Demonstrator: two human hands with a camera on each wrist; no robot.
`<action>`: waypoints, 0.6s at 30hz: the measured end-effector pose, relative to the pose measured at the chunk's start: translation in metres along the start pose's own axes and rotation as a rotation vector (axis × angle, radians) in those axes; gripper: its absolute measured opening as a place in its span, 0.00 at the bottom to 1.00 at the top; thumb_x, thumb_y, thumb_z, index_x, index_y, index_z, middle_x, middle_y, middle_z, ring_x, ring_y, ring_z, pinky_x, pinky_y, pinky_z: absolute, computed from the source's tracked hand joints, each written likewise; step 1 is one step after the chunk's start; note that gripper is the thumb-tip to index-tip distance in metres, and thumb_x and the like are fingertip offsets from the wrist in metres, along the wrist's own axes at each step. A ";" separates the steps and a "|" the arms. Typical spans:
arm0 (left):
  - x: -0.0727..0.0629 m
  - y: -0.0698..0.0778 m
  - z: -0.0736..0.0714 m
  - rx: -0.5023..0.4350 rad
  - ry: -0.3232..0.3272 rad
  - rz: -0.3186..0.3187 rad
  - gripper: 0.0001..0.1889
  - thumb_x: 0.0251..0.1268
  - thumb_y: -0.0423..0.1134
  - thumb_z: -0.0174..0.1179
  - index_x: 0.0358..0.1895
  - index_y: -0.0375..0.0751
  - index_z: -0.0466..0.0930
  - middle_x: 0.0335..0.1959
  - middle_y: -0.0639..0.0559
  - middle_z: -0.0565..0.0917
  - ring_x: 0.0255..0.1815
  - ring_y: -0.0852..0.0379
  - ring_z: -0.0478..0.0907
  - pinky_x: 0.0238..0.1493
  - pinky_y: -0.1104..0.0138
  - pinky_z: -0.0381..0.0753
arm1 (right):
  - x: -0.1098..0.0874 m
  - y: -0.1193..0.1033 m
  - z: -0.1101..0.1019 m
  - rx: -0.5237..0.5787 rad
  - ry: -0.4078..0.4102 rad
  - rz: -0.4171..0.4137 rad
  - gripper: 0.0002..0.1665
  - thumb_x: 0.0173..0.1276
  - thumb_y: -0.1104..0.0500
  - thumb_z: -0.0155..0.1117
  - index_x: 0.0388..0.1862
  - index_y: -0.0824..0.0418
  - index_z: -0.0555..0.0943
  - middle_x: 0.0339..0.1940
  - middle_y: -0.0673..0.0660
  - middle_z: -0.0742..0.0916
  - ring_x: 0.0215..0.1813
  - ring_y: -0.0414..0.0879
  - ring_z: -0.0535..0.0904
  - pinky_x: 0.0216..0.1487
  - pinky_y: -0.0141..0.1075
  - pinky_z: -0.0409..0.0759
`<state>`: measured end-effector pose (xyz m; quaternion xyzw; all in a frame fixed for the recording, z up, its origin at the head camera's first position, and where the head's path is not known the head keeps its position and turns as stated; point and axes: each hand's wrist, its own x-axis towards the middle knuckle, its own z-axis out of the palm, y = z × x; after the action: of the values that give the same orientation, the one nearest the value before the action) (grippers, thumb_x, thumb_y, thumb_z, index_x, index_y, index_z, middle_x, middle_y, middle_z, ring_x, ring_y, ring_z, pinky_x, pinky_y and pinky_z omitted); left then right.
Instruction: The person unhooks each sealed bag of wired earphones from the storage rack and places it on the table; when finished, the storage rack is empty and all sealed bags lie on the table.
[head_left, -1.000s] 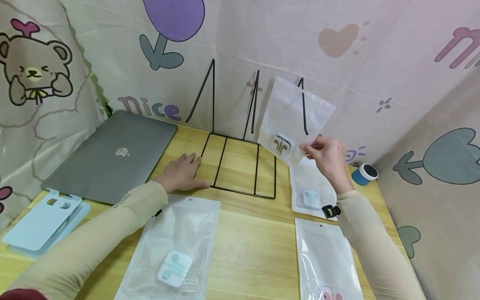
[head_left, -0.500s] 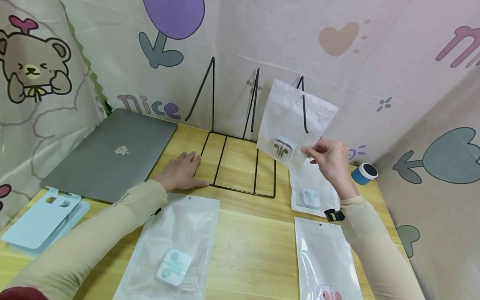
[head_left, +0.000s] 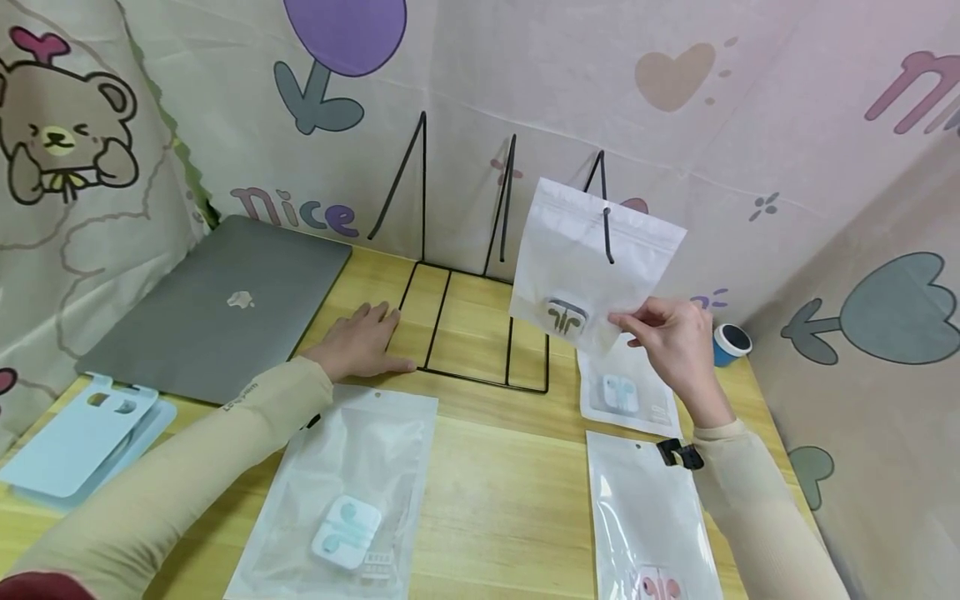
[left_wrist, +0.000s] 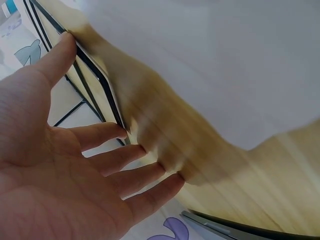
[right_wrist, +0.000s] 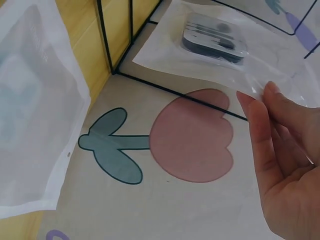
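Note:
A white and clear zip bag (head_left: 577, 242) with dark earphones (head_left: 566, 317) in a case hangs by its top hole on the right hook (head_left: 607, 237) of a black wire rack (head_left: 483, 381). My right hand (head_left: 675, 354) pinches the bag's lower right edge between thumb and finger; the right wrist view shows the earphone case (right_wrist: 215, 37) beyond the fingertips. My left hand (head_left: 360, 343) rests at the rack's front left corner with fingers spread. In the left wrist view, its thumb and fingers (left_wrist: 145, 192) lie along the wire base. The other two hooks are bare.
A bag with mint earphones (head_left: 337, 467) lies front left. At the right lie a bag with pale blue earphones (head_left: 618, 392) and one with pink earphones (head_left: 637, 500). A grey laptop (head_left: 217, 308), light blue phone cases (head_left: 75, 442) and a blue-white jar (head_left: 731, 343) flank the rack.
My right hand has moved down and to the right, drawing the bag along the hook toward its tip. The bag's top edge sits lower. The left hand has stayed on the rack.

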<state>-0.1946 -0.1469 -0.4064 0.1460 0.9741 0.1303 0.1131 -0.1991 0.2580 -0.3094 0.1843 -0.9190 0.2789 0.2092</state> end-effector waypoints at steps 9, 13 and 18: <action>0.002 -0.001 0.000 0.012 0.001 0.003 0.49 0.64 0.62 0.62 0.74 0.26 0.56 0.74 0.28 0.55 0.72 0.25 0.51 0.62 0.34 0.60 | -0.019 -0.011 -0.010 0.012 0.012 -0.070 0.04 0.57 0.61 0.78 0.25 0.57 0.89 0.20 0.47 0.87 0.18 0.35 0.81 0.23 0.24 0.75; 0.002 -0.002 0.000 0.014 0.001 0.002 0.49 0.64 0.62 0.62 0.74 0.27 0.56 0.74 0.28 0.55 0.72 0.25 0.51 0.62 0.33 0.59 | -0.025 -0.016 -0.014 0.000 0.019 -0.098 0.07 0.54 0.61 0.80 0.22 0.53 0.89 0.18 0.43 0.86 0.18 0.34 0.80 0.42 0.31 0.66; 0.001 -0.001 0.000 0.009 -0.004 0.002 0.50 0.64 0.63 0.61 0.75 0.27 0.56 0.75 0.28 0.54 0.72 0.25 0.51 0.62 0.32 0.58 | -0.038 -0.023 -0.021 0.040 -0.010 -0.097 0.06 0.53 0.64 0.80 0.24 0.56 0.89 0.20 0.44 0.87 0.19 0.34 0.81 0.32 0.22 0.73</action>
<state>-0.1955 -0.1477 -0.4072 0.1479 0.9743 0.1257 0.1144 -0.1508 0.2614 -0.3020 0.2343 -0.9043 0.2856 0.2141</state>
